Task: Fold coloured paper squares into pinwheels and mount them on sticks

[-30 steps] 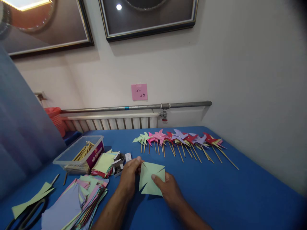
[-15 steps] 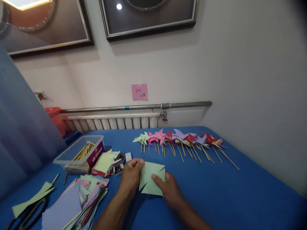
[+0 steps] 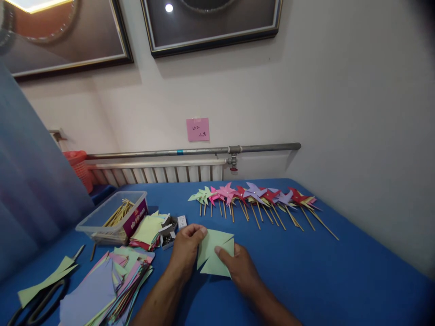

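Note:
A pale green paper square (image 3: 214, 246) with slits cut in from its corners is held up over the blue table. My left hand (image 3: 186, 246) pinches its left edge, thumb on top. On the right side, my right hand (image 3: 239, 267) grips it with the thumb lying across the front and the fingers behind. Close beyond my left hand are small open boxes (image 3: 167, 237) of metal pins and a little white box (image 3: 182, 222). Finished paper pinwheels (image 3: 254, 192) on sticks lie in a row behind the square.
To the left stands a clear plastic tub (image 3: 84, 222) of wooden sticks. Nearby lie small paper squares (image 3: 148, 228), a stack of coloured paper (image 3: 90, 290), and black-handled scissors (image 3: 50, 301) under a green paper strip (image 3: 47, 280). A pipe (image 3: 204, 151) runs along the wall.
Almost nothing differs. My left thumb has shifted very slightly on the green paper; my right hand keeps the same hold.

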Motion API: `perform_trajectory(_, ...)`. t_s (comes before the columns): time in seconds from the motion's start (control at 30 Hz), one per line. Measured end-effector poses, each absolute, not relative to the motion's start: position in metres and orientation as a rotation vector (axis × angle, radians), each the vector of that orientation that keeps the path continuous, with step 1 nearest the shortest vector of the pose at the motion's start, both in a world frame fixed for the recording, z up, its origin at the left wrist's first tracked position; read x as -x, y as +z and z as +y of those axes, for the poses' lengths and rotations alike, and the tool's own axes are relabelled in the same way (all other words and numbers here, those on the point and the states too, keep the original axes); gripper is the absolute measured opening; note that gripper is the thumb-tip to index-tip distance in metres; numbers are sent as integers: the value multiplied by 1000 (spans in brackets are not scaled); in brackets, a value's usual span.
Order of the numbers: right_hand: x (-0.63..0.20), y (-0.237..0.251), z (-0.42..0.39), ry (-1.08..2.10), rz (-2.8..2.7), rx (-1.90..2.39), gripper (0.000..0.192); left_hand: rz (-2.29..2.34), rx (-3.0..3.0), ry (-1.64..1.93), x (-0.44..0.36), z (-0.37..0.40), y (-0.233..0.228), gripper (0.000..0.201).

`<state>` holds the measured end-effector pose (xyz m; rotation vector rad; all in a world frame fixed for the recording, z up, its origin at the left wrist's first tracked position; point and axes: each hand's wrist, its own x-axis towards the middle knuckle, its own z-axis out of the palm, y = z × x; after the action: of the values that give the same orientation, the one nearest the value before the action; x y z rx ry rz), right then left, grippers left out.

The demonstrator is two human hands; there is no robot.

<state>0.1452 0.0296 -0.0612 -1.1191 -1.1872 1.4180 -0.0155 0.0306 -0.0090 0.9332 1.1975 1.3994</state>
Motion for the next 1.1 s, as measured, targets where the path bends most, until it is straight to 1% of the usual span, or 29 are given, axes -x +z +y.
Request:
perform_trajectory(0.13, -147, -57, 28, 1442, -1191, 1100, 44, 1235, -921, 1399, 16, 32, -11, 49)
perform_trajectory(0.23, -146, -60, 30, 1432, -1183, 1080, 47, 1166, -851, 1386, 13, 29, -7, 54)
perform_trajectory(0.33, -144, -66, 34, 1419, -1133, 1097, 52, 1091, -841, 1275, 11, 27, -7, 58)
perform_trajectory(0.47, -143, -68, 35, 1401, -1116, 1089, 54, 1056, -922, 1153, 11, 30, -18, 59)
perform_trajectory(0.67, -144, -57, 31, 1447, -1063, 944, 59, 1150, -919, 1146, 14, 37, -31, 57)
perform_trajectory(0.87, -144, -57, 30, 1483, -971, 934, 58, 1125, -924, 1113, 14, 34, -29, 49)
perform_trajectory(1.1, -146, -54, 30, 1456, -985, 928, 56, 1153, -917, 1131, 12, 29, -22, 30)
